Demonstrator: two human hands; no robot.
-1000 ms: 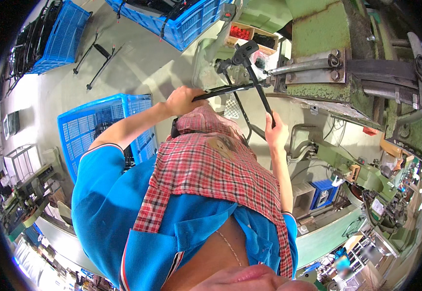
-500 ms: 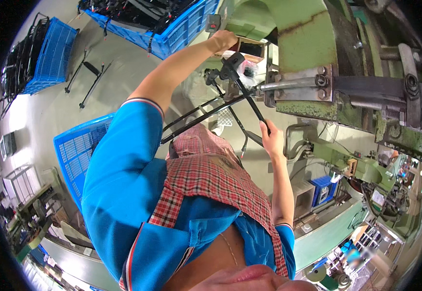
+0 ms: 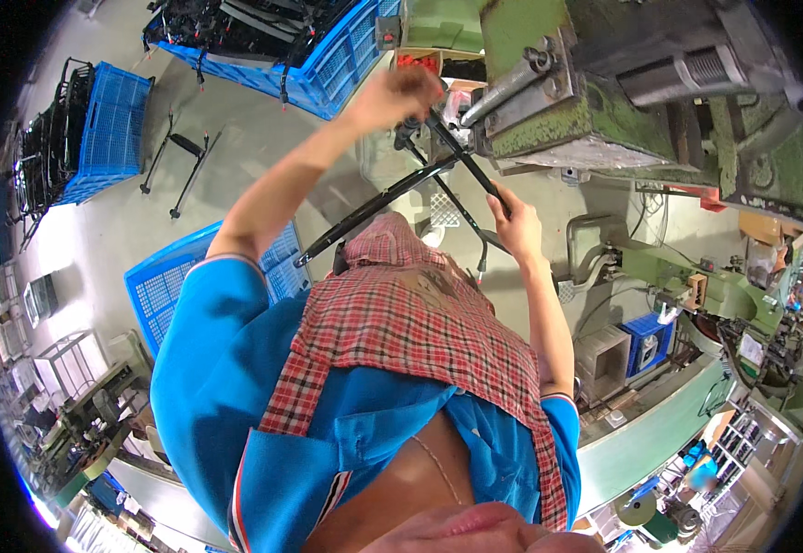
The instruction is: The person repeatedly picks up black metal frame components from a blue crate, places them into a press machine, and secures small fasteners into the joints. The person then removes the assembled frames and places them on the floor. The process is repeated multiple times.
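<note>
A black frame of crossed tubes [image 3: 378, 200] is held in front of my apron, beside the green machine [image 3: 595, 120]. My right hand [image 3: 518, 224] is closed around one of its tubes on the right. My left hand [image 3: 400, 97] is at the frame's far upper end, fingers curled in and slightly blurred. What it pinches, if anything, is too small to make out. Just beyond that hand are small boxes holding red parts [image 3: 417, 63] and black parts [image 3: 464, 70]. The machine's metal rod [image 3: 503, 88] comes close to the crossing tubes.
Blue crates full of black frames stand at the upper left [image 3: 332, 78] and far left [image 3: 111, 124]. Another black frame [image 3: 189, 146] lies on the floor. A blue crate [image 3: 166, 281] is by my left elbow. Green machinery [image 3: 733, 300] and a bench [image 3: 650, 442] are at right.
My left hand has come back from the small box to the frame's upper end. My right hand keeps its hold on the tube. The view has shifted, and the machine appears at another angle.
</note>
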